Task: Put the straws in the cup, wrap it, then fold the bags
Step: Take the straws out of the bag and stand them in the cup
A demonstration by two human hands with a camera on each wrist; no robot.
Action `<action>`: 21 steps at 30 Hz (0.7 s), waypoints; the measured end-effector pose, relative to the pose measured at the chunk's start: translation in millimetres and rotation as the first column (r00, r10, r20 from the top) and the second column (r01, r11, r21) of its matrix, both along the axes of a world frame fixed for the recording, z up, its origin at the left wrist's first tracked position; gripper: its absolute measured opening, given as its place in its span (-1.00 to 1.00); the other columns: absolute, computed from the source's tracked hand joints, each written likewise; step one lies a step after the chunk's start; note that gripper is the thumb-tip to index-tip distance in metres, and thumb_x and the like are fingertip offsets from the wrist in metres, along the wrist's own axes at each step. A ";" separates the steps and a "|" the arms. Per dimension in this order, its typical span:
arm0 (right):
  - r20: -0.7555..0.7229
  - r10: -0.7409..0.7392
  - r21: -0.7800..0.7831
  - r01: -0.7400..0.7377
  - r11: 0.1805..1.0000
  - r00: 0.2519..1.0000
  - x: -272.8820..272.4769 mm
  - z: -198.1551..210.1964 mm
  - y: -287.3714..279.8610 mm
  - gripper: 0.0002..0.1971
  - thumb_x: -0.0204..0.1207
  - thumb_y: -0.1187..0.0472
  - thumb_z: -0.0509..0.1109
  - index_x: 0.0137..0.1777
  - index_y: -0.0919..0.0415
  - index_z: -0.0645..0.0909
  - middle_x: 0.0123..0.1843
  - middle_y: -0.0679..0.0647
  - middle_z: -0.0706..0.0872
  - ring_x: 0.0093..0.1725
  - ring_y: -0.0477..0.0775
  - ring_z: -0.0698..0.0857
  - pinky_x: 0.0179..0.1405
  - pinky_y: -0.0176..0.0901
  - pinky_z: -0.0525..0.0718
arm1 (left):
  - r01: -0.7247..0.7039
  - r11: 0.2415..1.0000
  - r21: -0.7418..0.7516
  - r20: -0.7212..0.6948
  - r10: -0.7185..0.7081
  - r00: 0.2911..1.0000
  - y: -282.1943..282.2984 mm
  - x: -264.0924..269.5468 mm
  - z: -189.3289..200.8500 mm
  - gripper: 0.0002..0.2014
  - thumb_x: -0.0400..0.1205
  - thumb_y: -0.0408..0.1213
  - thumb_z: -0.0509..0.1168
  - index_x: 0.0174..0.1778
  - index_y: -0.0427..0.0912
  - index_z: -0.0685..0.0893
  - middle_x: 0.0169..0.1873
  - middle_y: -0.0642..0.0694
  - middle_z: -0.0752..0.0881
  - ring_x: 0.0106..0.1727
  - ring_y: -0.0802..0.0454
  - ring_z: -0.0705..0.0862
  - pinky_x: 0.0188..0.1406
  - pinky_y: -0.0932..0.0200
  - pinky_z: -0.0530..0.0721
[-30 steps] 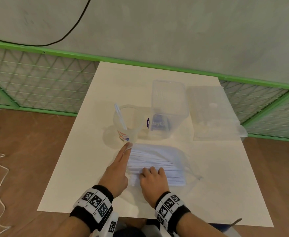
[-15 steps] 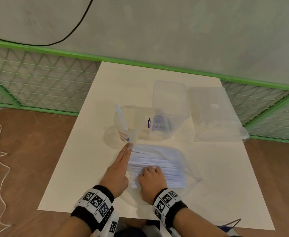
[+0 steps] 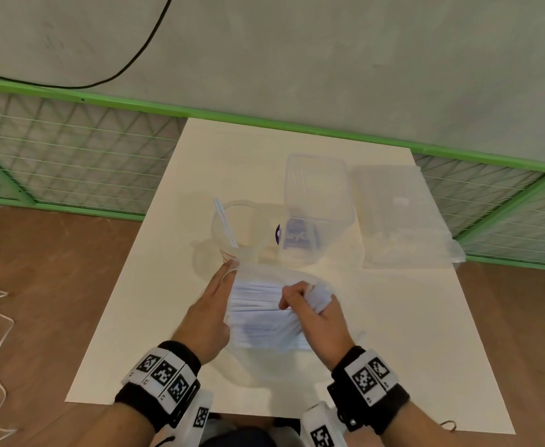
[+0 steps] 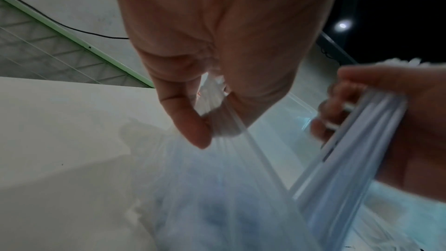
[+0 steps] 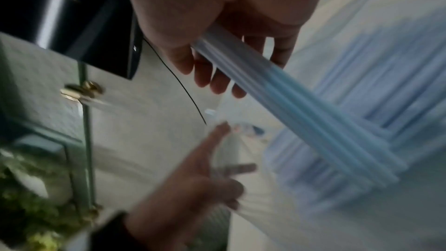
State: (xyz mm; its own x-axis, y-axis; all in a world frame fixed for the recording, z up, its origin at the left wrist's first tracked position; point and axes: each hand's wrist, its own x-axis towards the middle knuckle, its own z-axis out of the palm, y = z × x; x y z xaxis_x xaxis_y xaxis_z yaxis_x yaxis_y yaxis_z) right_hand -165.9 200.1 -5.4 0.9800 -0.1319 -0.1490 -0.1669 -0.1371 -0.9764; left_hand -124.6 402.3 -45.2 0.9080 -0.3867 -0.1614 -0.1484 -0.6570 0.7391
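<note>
The right hand (image 3: 313,314), which half a second ago lay flat with knuckles down on the pile, has now curled its fingers round a bunch of pale blue-and-white plastic straws (image 5: 284,100) and is lifting their far ends up out of the clear plastic bag (image 3: 264,317) on the cream worktop (image 3: 393,333). The right wrist view shows several straws gripped together, their lower ends still among the rest of the pile inside the bag.

The left hand (image 3: 213,311) has not moved from the bag's left edge. In the head view its fingers look stretched out, but the left wrist view shows thumb and forefinger pinching a gathered fold of the clear film, holding the mouth of the bag open and steady.

The clear plastic cup (image 3: 239,230) stands just beyond the left fingertips with a single straw (image 3: 225,225) leaning in it. Beside it are a clear rectangular plastic container (image 3: 318,201) and, further right, a flat stack of clear bags (image 3: 400,217).

Judged from this, the task is in its first stage: one straw is in, a handful is just being drawn free, and most remain in the bag. The bunch needs to clear the film fully before it swings to the cup, or the bag may drag along.
</note>
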 end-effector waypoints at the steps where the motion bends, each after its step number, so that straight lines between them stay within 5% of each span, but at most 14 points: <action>1: -0.057 0.011 -0.045 -0.014 0.999 0.998 -2.9 -8.2 -0.2 -0.73 0.59 0.16 0.44 -0.33 0.22 0.71 -0.32 -0.03 0.76 -0.25 -0.11 0.71 -0.18 -0.38 0.55 | 0.011 1.000 -0.002 -0.007 -0.011 1.000 0.6 0.9 0.1 0.06 0.36 -0.73 0.13 0.69 0.16 -0.06 0.63 0.41 -0.14 0.48 0.39 0.21 0.26 0.33 0.53; 5: -0.224 0.122 -0.233 -0.174 0.957 0.967 -8.3 -26.7 -6.5 -0.81 0.46 0.20 0.49 -0.37 0.20 0.66 -0.37 -0.01 0.71 -0.36 -0.10 0.67 -0.16 -0.35 0.54 | 0.045 0.999 -0.004 -0.007 -0.045 0.999 2.3 0.4 -3.0 0.06 0.35 -0.70 0.12 0.69 0.18 -0.09 0.64 0.40 -0.15 0.55 0.35 0.16 0.35 0.25 0.51; 10: -0.142 0.147 -0.299 -0.184 0.936 0.979 -3.3 -2.3 -15.8 -0.65 0.46 0.29 0.41 -0.46 0.41 0.37 -0.52 0.11 0.39 -0.49 -0.08 0.34 -0.43 -0.28 0.32 | 0.030 1.000 -0.010 0.003 -0.030 1.000 2.3 -0.9 -5.9 0.04 0.34 -0.70 0.12 0.69 0.15 -0.04 0.65 0.37 -0.10 0.58 0.32 0.14 0.41 0.30 0.40; 13: -0.144 0.163 -0.346 -0.204 0.916 0.976 -8.5 -6.3 -17.9 -0.69 0.45 0.29 0.40 -0.41 0.49 0.47 -0.51 0.28 0.50 -0.51 -0.07 0.41 -0.47 -0.26 0.37 | 0.012 1.000 -0.017 0.000 -0.012 1.000 2.2 -2.4 -6.5 0.05 0.34 -0.70 0.11 0.68 0.16 -0.05 0.64 0.37 -0.09 0.59 0.33 0.11 0.45 0.27 0.39; 17: -0.230 0.242 -0.442 -0.323 0.837 0.943 -15.3 -30.3 -17.1 -0.61 0.37 0.10 0.36 -0.55 0.27 0.33 -0.62 0.00 0.36 -0.59 -0.12 0.32 -0.50 -0.16 0.30 | 0.006 0.999 -0.034 -0.012 -0.006 1.000 3.2 -3.3 -9.4 0.05 0.33 -0.69 0.10 0.68 0.18 -0.04 0.64 0.38 -0.09 0.62 0.30 0.09 0.50 0.21 0.39; 21: -0.241 0.243 -0.479 -0.333 0.812 0.940 5.7 4.7 -21.1 -0.75 0.43 0.13 0.48 -0.39 0.27 0.68 -0.46 0.05 0.73 -0.45 -0.05 0.66 -0.32 -0.12 0.63 | 0.005 0.999 -0.037 -0.026 -0.006 1.000 3.3 -4.4 -8.3 0.05 0.32 -0.72 0.11 0.68 0.15 -0.03 0.64 0.39 -0.09 0.58 0.29 0.18 0.40 0.33 0.39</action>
